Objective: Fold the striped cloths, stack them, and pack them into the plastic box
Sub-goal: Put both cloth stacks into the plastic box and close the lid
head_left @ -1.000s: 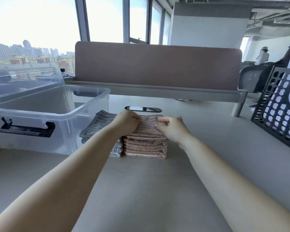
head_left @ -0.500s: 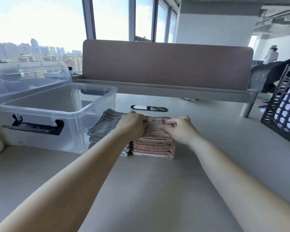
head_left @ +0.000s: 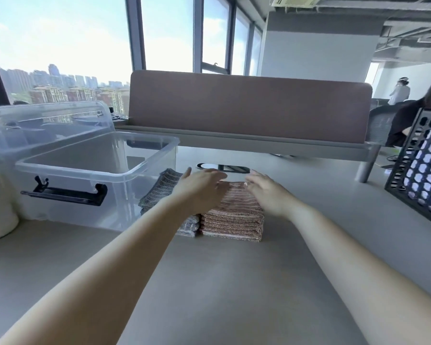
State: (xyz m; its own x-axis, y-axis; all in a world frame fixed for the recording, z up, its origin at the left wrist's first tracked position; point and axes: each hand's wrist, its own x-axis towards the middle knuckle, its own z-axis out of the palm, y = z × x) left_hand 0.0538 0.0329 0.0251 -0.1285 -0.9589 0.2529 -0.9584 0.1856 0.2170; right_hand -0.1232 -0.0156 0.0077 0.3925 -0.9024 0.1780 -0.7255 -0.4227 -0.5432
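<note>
Striped cloths sit folded in two stacks on the tabletop (head_left: pixel 222 282), and the plastic box (head_left: pixel 97 170) serves as the landmark for everything else. The box stands at the left, clear, open-topped and with nothing visible inside; a black latch handle (head_left: pixel 65 192) hangs on its near wall, and its clear lid (head_left: pixel 47 120) leans behind it. Just right of the box lies the grey striped stack (head_left: pixel 163 189), close against the box's right wall. Touching that stack on its right is the pink striped stack (head_left: pixel 234 217), several folded layers high.

The left hand (head_left: pixel 199 189) is over the seam between the two stacks, fingers spread and extended flat, holding nothing. Half a second earlier it was curled down onto the pink top cloth; now it is opened and blurred. Further right from the box, the right hand (head_left: pixel 266 192) is likewise opened flat above the pink stack's right edge, where before its fingertips pinched the cloth.

Far right of the box stands a black perforated rack (head_left: pixel 413 175). No brand, label or writing can be read anywhere.
</note>
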